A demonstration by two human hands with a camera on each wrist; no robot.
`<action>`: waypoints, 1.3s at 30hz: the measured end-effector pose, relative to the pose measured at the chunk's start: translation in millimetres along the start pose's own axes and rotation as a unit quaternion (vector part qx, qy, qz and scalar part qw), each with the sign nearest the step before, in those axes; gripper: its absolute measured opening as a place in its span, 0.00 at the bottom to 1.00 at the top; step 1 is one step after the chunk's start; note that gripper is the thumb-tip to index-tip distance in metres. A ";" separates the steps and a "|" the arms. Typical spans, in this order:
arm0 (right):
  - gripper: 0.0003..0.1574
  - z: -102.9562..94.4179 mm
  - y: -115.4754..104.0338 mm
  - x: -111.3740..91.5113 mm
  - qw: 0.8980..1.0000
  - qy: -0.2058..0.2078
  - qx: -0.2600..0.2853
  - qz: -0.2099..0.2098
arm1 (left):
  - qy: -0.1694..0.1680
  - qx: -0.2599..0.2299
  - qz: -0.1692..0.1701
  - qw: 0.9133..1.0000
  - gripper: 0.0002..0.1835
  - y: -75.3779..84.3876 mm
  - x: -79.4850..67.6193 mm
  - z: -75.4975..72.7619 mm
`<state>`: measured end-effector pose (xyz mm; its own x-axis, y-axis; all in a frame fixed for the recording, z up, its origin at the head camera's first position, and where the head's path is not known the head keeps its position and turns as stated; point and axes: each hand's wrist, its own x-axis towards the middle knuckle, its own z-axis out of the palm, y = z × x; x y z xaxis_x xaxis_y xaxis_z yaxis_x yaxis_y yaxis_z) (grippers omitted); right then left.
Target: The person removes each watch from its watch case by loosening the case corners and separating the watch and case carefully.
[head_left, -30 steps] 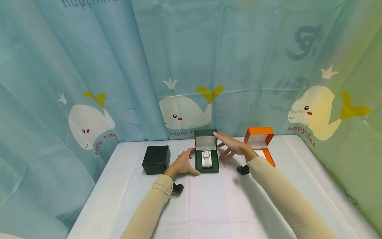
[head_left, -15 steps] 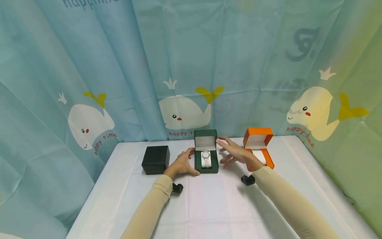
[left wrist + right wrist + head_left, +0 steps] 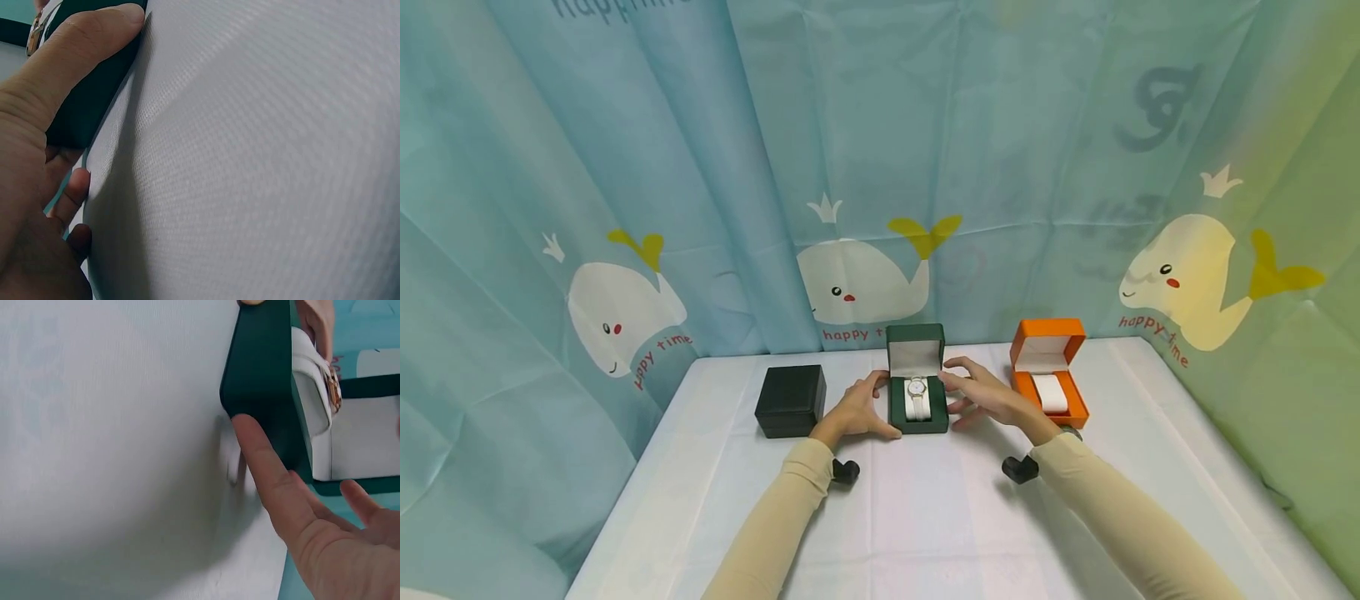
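Note:
A green watch box (image 3: 896,410) stands on the table with its lid (image 3: 914,332) raised. Inside, a watch (image 3: 917,388) with a white strap is wrapped round a white cushion. My left hand (image 3: 852,409) holds the box's left side, its thumb (image 3: 103,28) against the front face of the green box (image 3: 94,94). At the other side is my right hand (image 3: 988,397), fingers spread beside the box and lid edge. In the right wrist view one outstretched digit (image 3: 256,447) touches the lower front corner, near the watch's gold buckle (image 3: 333,390).
A closed black box (image 3: 790,400) sits to the left. To the right, an orange watch box (image 3: 1049,327) stands with raised lid and a white cushion (image 3: 1049,393) inside. A small dark round thing (image 3: 1072,432) shows partly behind the right sleeve. A curtain (image 3: 880,167) hangs behind the table.
My right hand has come off the top corner of the green lid and moved down along the box's right side. My left hand and the box have stayed in place.

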<state>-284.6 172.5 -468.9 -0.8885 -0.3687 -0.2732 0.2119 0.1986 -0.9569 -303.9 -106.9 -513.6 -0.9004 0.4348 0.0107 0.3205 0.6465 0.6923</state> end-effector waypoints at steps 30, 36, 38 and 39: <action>0.32 22.8 4.5 11.8 0.982 0.077 -0.164 -0.044 | -0.002 -0.003 -0.004 1.000 0.60 0.5 0.6 -2.0; 0.32 22.4 5.6 11.0 0.981 0.078 -0.169 -0.049 | -0.003 -0.001 0.000 1.000 0.59 -0.6 0.9 -0.8; 0.32 22.4 5.4 10.8 0.982 0.077 -0.167 -0.050 | -0.005 0.000 0.000 1.000 0.60 -0.1 0.9 -1.1; 0.32 22.4 5.2 10.7 0.982 0.077 -0.167 -0.050 | -0.005 0.001 0.000 1.000 0.60 -0.2 1.0 -1.2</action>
<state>-283.9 149.2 -479.0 -0.9545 -0.2651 -0.1363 -0.0025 0.4643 -0.8857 -305.2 -107.3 -512.9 -0.8971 0.4418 0.0030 0.3210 0.6472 0.6914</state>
